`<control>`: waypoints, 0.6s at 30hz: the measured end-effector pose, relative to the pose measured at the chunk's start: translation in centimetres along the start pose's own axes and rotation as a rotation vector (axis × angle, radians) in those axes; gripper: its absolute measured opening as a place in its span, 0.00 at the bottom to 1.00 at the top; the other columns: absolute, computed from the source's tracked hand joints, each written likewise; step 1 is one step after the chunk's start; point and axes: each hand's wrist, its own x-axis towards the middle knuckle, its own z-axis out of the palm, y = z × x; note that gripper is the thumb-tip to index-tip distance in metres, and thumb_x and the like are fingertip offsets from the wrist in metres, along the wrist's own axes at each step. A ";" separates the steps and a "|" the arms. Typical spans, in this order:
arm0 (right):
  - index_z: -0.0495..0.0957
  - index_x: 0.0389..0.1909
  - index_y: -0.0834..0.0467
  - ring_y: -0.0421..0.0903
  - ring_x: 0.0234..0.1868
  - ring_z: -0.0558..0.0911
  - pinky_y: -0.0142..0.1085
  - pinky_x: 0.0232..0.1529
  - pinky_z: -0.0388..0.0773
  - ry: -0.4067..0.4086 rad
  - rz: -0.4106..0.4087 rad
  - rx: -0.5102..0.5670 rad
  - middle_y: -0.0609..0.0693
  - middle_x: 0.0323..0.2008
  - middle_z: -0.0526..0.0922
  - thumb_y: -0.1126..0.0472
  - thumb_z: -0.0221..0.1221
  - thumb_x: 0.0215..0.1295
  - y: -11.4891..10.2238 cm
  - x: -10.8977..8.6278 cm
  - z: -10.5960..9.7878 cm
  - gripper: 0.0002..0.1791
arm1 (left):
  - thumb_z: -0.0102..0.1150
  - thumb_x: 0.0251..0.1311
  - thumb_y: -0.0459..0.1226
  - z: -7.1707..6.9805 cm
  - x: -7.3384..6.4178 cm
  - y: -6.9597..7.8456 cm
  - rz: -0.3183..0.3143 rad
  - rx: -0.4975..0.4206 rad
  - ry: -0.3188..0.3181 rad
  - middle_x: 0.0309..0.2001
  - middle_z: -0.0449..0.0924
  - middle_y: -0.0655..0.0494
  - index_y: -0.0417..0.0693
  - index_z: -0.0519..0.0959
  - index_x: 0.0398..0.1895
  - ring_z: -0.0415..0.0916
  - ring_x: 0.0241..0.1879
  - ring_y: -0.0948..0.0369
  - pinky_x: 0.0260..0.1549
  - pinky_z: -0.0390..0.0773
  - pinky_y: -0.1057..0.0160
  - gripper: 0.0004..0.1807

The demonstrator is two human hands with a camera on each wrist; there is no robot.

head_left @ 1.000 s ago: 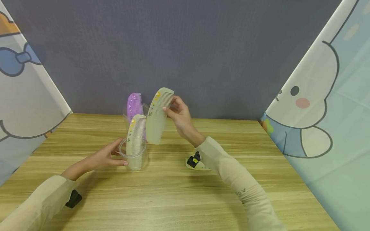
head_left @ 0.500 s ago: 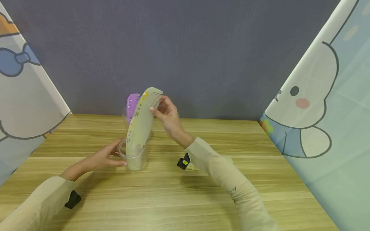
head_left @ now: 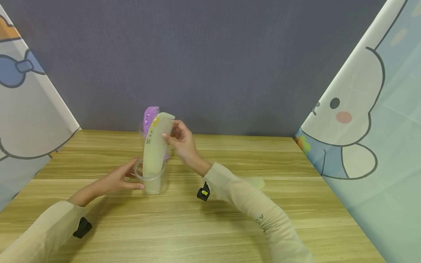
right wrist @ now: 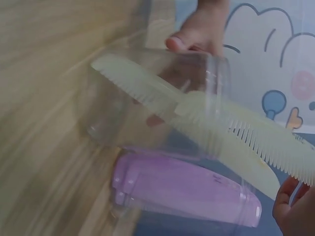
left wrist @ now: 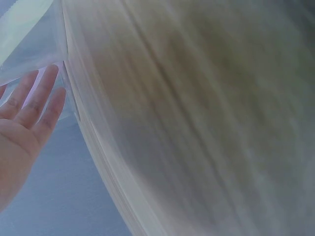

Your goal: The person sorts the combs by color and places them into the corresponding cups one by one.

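Observation:
My left hand holds a clear plastic cup, thumb on the near side and fingers behind it. In the left wrist view, its fingers lie against the cup wall. The right hand pinches a pale green comb by its upper toothed edge. That comb stands nearly upright, its lower end inside the cup's mouth in the right wrist view. A second pale comb leans in the same cup, mostly hidden from the head view. Behind, another clear cup holds purple combs.
Another pale comb lies on the wooden table, partly covered by the right sleeve. Black wrist pieces hang under both forearms. A dark grey panel closes the back, with cartoon-printed sheets at both sides.
My right hand has moved left and then down, bringing its pale comb from beside the cup to inside its mouth. The left hand has stayed at the cup.

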 end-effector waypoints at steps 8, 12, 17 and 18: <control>0.68 0.49 0.68 0.44 0.38 0.76 0.26 0.37 0.76 0.009 0.020 -0.029 0.67 0.48 0.74 0.76 0.56 0.57 1.3 -1.0 0.6 0.18 | 0.67 0.47 0.34 0.1 0.1 -0.1 0.010 0.026 0.005 0.52 0.72 0.38 0.34 0.52 0.66 0.73 0.44 0.73 0.40 0.79 0.64 0.46; 0.68 0.50 0.68 0.43 0.37 0.75 0.26 0.36 0.76 -0.018 0.016 -0.060 0.66 0.47 0.74 0.75 0.55 0.57 1.7 -1.5 0.7 0.18 | 0.68 0.47 0.34 0.1 0.1 0.0 0.017 0.035 0.011 0.52 0.72 0.38 0.33 0.51 0.66 0.73 0.44 0.74 0.40 0.79 0.63 0.46; 0.68 0.51 0.67 0.42 0.38 0.74 0.24 0.35 0.74 -0.038 0.037 -0.089 0.66 0.47 0.73 0.74 0.56 0.58 2.2 -2.0 0.9 0.19 | 0.68 0.46 0.33 0.2 0.1 0.0 0.020 0.037 0.019 0.51 0.72 0.37 0.31 0.52 0.65 0.74 0.43 0.73 0.39 0.80 0.63 0.46; 0.68 0.51 0.67 0.42 0.37 0.74 0.24 0.33 0.74 -0.039 0.047 -0.090 0.66 0.47 0.73 0.74 0.56 0.58 2.2 -2.1 0.9 0.19 | 0.68 0.46 0.33 0.2 0.1 0.0 0.021 0.039 0.021 0.51 0.72 0.38 0.31 0.52 0.65 0.74 0.43 0.73 0.39 0.80 0.63 0.46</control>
